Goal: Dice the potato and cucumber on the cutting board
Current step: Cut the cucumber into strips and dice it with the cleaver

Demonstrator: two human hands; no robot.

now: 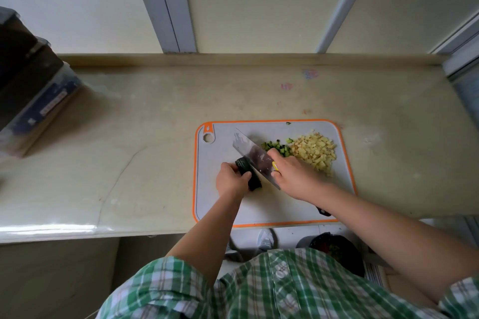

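Cucumber [254, 183], a dark green stub, lay near the middle of the orange-rimmed cutting board [259, 208], its long axis running roughly away from the person. The left hand [231, 182] curled round it from the left, fingers and thumb gripping it. Just to its right stood the cleaver [250, 153], its blade set diagonally against the stub, its handle gripped by the right hand [294, 176]. Diced cucumber [274, 148] and a pile of diced potato [315, 154] lay beyond the blade, toward the board's far right. The left hand was nearer the stub, so the next cut probably fell close to those fingers.
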